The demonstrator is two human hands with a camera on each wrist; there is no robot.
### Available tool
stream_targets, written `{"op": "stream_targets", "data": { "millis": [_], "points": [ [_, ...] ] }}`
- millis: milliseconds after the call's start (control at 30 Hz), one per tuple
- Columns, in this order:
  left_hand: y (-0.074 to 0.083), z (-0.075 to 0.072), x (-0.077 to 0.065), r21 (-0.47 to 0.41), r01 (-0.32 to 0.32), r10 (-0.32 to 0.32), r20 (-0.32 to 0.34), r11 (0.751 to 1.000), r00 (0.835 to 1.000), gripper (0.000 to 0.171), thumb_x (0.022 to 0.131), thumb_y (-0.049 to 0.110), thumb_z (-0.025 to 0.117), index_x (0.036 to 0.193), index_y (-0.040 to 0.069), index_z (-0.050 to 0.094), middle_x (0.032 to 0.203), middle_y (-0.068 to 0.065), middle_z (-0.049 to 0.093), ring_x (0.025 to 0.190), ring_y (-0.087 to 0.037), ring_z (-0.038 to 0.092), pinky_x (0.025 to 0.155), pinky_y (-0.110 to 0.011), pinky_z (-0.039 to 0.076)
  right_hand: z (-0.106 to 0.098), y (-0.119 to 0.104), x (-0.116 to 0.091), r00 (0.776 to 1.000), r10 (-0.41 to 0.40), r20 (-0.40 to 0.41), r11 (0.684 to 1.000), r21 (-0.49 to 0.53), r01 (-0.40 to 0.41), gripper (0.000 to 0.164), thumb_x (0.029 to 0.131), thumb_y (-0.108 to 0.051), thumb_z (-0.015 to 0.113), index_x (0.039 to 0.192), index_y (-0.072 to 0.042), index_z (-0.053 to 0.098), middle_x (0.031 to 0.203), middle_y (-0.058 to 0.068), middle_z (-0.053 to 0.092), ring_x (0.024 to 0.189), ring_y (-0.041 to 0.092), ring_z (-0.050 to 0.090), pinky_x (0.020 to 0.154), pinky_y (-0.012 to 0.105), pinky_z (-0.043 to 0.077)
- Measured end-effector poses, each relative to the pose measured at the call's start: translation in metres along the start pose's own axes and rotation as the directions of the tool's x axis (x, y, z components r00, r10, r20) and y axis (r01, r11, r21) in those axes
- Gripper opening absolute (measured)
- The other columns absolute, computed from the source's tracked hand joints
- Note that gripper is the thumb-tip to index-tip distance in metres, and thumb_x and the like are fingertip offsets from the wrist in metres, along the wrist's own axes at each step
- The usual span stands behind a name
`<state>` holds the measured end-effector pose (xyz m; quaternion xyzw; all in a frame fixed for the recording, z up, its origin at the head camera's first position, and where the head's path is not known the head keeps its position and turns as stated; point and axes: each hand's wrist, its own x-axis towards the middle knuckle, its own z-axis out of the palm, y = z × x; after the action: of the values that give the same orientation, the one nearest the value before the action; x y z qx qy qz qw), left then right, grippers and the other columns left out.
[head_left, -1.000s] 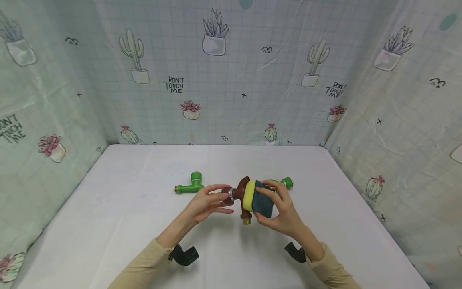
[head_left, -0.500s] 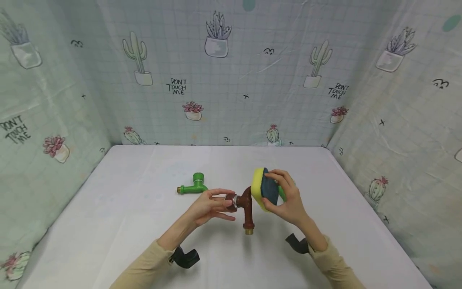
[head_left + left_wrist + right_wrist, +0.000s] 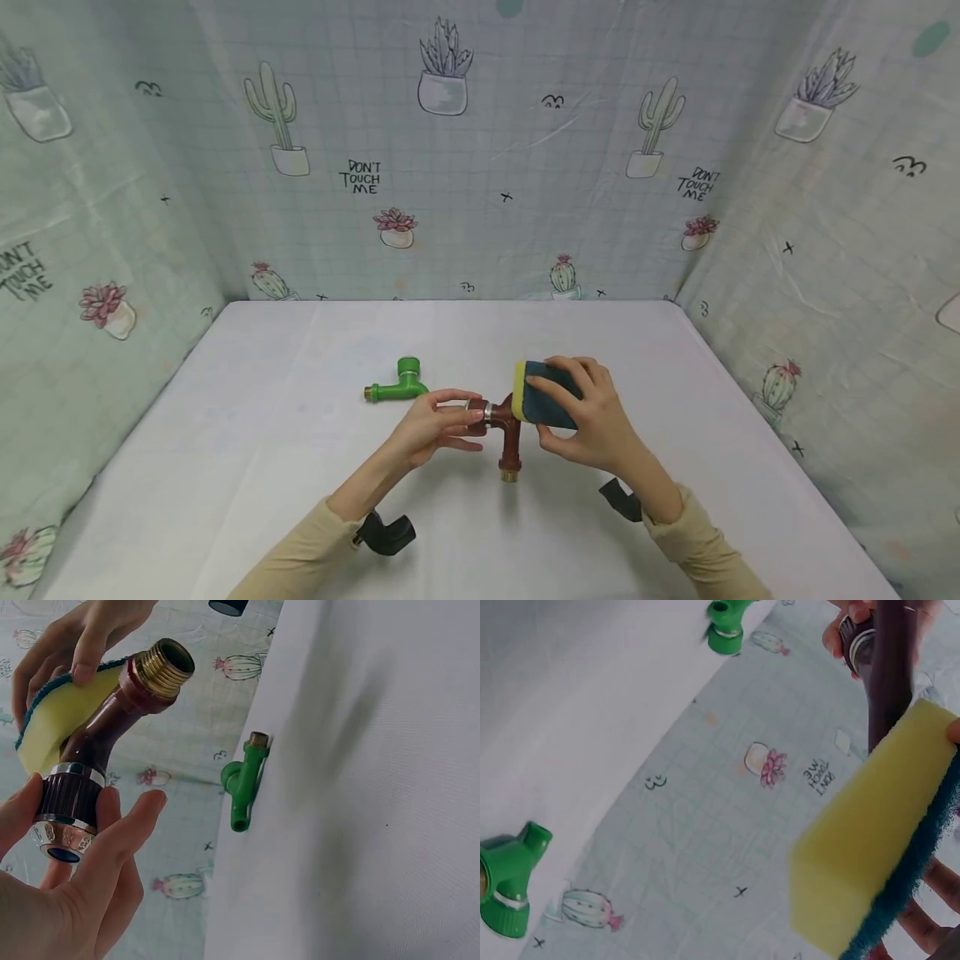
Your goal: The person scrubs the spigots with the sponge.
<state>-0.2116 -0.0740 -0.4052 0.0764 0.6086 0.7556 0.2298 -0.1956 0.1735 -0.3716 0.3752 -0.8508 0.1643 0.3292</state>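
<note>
Leftward slides the sponge [image 3: 546,408] in the head view: half a second ago it sat at the edge of the brown tap [image 3: 510,429]; now it overlaps the bend, showing more of its dark-blue scouring face. We've got the tap held between the hands, above the desk [image 3: 225,467]: left hand [image 3: 435,427] pinching the handle, right hand [image 3: 596,421] gripping the sponge. Handle to bend, the axis runs across, with the outlet pointing down the frame. Left is nearer, already on the tap; sponge separates right from it. One green tap [image 3: 388,391] lies beyond, and cactus-print cloth [image 3: 495,150] walls everything in.

Over to the left wrist: yellow foam appears to touch the tap's body, leaving the brass-threaded outlet [image 3: 163,671] bare.

Right wrist now: foam meets brown metal, and a second green tap [image 3: 511,874] turns up on the desk.
</note>
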Motion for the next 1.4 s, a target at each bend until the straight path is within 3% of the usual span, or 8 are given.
{"op": "stream_targets", "data": {
  "millis": [167, 433, 667, 933, 1233, 1400],
  "points": [
    [0.0, 0.001, -0.001, 0.097, -0.032, 0.034, -0.019, 0.995, 0.999, 0.047, 0.079, 0.008, 0.066, 0.12, -0.008, 0.048, 0.106, -0.021, 0.062, 0.08, -0.02, 0.066, 0.071, -0.049, 0.052, 0.001, 0.0, 0.002, 0.998, -0.046, 0.034, 0.994, -0.102, 0.049, 0.054, 0.063, -0.033, 0.066, 0.115, -0.02, 0.057, 0.117, 0.012, 0.049, 0.101, 0.029, 0.041, 0.079, 0.046, 0.036],
    [0.001, 0.005, -0.004, 0.175, -0.078, 0.082, -0.012, 0.981, 0.997, 0.045, 0.077, 0.005, 0.067, 0.116, -0.01, 0.051, 0.107, -0.027, 0.06, 0.077, -0.021, 0.067, 0.068, -0.047, 0.054, 0.001, 0.01, 0.012, 0.998, 0.032, 0.055, 0.997, -0.076, -0.027, 0.054, 0.061, -0.029, 0.069, 0.113, -0.02, 0.056, 0.114, 0.012, 0.05, 0.096, 0.025, 0.041, 0.069, 0.042, 0.037],
    [-0.001, 0.007, -0.006, 0.16, -0.065, 0.069, -0.021, 0.985, 0.997, 0.044, 0.077, 0.007, 0.068, 0.115, -0.009, 0.051, 0.107, -0.024, 0.061, 0.076, -0.019, 0.067, 0.07, -0.048, 0.053, 0.001, 0.012, 0.013, 0.996, 0.075, 0.04, 0.994, -0.084, -0.071, 0.054, 0.062, -0.029, 0.069, 0.114, -0.019, 0.056, 0.116, 0.013, 0.048, 0.097, 0.027, 0.041, 0.073, 0.046, 0.038],
    [0.005, 0.009, -0.004, 0.143, -0.046, 0.057, -0.074, 0.989, 0.996, 0.04, 0.075, 0.009, 0.07, 0.108, -0.006, 0.054, 0.092, -0.014, 0.067, 0.071, -0.019, 0.067, 0.069, -0.05, 0.052, 0.001, 0.003, 0.01, 0.999, 0.033, -0.038, 0.995, -0.096, -0.036, 0.051, 0.066, -0.031, 0.064, 0.115, -0.018, 0.056, 0.119, 0.015, 0.047, 0.098, 0.03, 0.04, 0.076, 0.047, 0.035],
    [0.006, 0.009, -0.003, 0.03, -0.023, 0.026, -0.109, 0.999, 0.994, 0.017, 0.078, 0.012, 0.067, 0.086, 0.006, 0.054, 0.096, -0.019, 0.064, 0.07, -0.023, 0.068, 0.068, -0.048, 0.053, 0.007, -0.01, 0.006, 0.999, 0.006, 0.046, 1.0, -0.019, -0.005, 0.056, 0.063, -0.029, 0.07, 0.116, -0.021, 0.055, 0.12, 0.011, 0.047, 0.103, 0.025, 0.039, 0.08, 0.046, 0.037],
    [0.005, 0.007, -0.003, 0.002, -0.035, 0.035, -0.175, 0.999, 0.984, 0.017, 0.078, 0.011, 0.067, 0.076, 0.011, 0.05, 0.094, -0.017, 0.064, 0.066, -0.022, 0.067, 0.067, -0.048, 0.053, 0.007, -0.014, 0.0, 0.997, 0.009, 0.08, 1.0, -0.021, -0.007, 0.056, 0.063, -0.03, 0.07, 0.116, -0.022, 0.056, 0.118, 0.01, 0.048, 0.101, 0.023, 0.039, 0.079, 0.047, 0.038]
  ]
}}
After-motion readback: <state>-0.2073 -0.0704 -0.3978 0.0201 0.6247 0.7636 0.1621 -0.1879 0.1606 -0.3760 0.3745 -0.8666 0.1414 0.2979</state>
